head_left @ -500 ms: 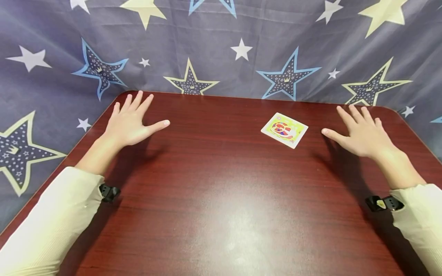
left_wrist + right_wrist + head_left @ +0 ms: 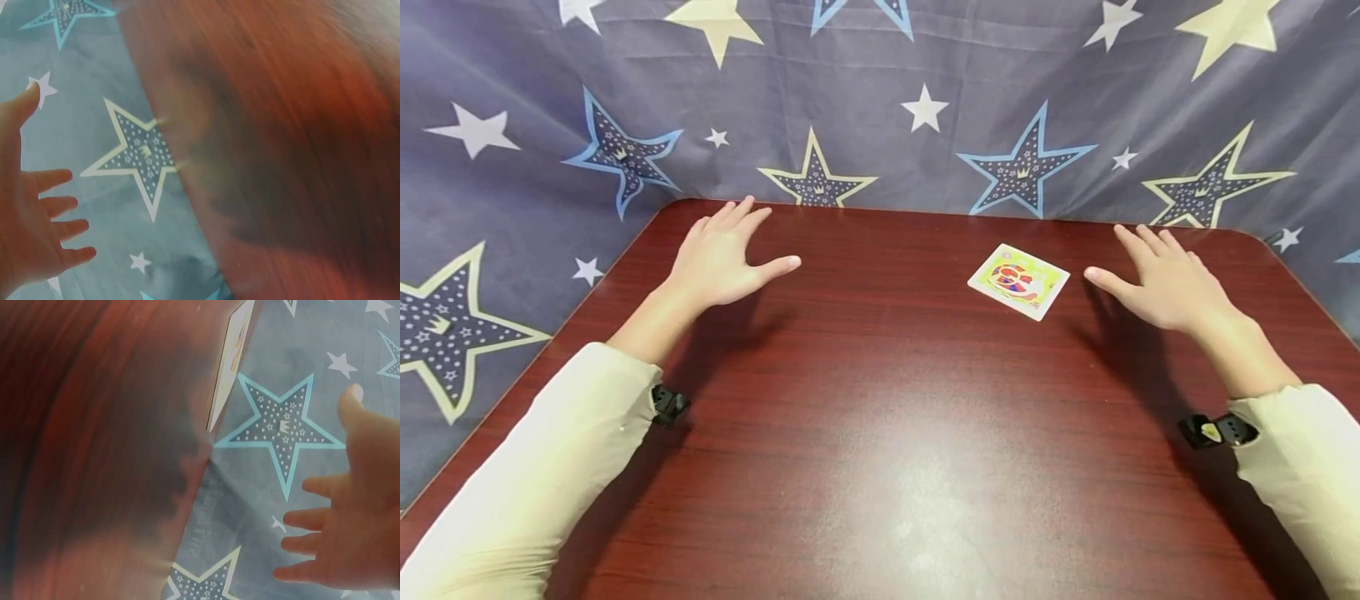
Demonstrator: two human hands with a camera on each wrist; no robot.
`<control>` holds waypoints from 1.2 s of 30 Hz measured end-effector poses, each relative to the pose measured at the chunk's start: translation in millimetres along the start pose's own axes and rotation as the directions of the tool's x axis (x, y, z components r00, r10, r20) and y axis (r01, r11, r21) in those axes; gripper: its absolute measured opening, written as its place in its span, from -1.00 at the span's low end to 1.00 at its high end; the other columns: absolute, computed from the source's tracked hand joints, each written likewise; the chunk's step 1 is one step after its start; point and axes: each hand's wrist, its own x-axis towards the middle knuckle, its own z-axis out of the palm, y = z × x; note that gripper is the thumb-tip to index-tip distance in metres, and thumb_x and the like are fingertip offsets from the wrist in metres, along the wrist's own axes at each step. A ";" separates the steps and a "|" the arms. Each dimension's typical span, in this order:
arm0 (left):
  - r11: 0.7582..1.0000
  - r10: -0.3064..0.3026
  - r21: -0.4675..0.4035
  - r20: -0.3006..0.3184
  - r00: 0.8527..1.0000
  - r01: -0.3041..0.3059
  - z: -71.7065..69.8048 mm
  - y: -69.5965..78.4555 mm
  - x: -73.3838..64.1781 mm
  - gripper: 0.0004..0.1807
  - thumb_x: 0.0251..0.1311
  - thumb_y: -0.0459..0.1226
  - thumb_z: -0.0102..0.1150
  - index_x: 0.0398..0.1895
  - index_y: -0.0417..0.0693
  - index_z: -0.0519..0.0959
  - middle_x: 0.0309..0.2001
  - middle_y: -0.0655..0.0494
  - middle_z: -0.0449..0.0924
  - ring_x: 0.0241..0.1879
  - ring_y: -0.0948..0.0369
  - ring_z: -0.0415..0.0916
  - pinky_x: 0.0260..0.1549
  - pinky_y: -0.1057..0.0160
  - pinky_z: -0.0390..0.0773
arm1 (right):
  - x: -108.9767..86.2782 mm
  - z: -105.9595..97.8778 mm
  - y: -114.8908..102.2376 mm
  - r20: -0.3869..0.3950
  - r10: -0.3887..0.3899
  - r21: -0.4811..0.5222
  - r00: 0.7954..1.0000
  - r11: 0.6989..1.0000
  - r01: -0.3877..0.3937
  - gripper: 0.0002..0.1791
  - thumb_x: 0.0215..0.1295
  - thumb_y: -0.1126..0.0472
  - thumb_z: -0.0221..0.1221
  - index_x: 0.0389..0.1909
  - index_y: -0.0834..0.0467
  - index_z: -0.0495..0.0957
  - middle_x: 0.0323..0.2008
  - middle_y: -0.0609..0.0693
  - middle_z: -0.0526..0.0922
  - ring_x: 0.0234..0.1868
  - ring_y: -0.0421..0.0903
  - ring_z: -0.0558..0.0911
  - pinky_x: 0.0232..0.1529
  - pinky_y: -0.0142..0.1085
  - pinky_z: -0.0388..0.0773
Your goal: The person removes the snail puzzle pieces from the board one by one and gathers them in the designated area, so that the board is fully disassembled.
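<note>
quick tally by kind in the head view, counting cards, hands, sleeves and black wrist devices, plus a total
Cards: 1
Hands, left hand and right hand: 2
Sleeves: 2
Black wrist devices: 2
Total: 7

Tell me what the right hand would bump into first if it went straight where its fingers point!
Probably the cloth: the right hand points toward it, and the card lies off to one side. Height is hard to judge, so it might brush the table first.
</note>
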 end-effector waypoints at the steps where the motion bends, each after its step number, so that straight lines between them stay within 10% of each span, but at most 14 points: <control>1: 1.000 0.015 -0.004 -0.010 1.000 -0.015 0.5 2.8 2.7 -0.05 0.14 0.33 -0.02 0.46 -0.07 0.16 0.51 -0.18 0.02 0.50 -0.15 -0.03 0.40 -0.23 0.00 | 1.2 0.2 -1.3 0.002 -0.003 0.002 1.000 1.000 0.003 -0.03 0.34 -0.40 -0.21 0.50 0.22 -0.11 0.45 0.46 -0.07 0.46 0.45 -0.10 0.32 0.39 -0.10; 23: 0.969 0.151 -0.201 0.013 0.988 -0.145 22.3 75.6 83.5 -0.25 0.19 0.12 0.11 0.37 -0.05 0.31 0.35 -0.02 0.39 0.38 0.05 0.29 0.35 0.04 0.27 | 25.4 17.9 -34.4 0.026 -0.187 0.002 0.982 0.982 0.187 -0.32 0.30 -0.05 0.15 0.19 0.45 0.37 0.14 0.45 0.47 0.19 0.34 0.43 0.24 0.18 0.31; 36: 0.926 0.357 -0.204 0.212 0.910 -0.316 61.1 150.6 138.2 -0.37 0.25 -0.01 0.12 0.34 -0.07 0.34 0.34 0.00 0.39 0.40 0.10 0.24 0.41 0.18 0.20 | 32.2 31.9 -47.5 0.060 -0.265 0.005 0.962 0.964 0.265 -0.43 0.19 0.13 0.28 0.09 0.45 0.44 -0.13 0.37 0.65 -0.25 0.13 0.59 -0.12 0.03 0.51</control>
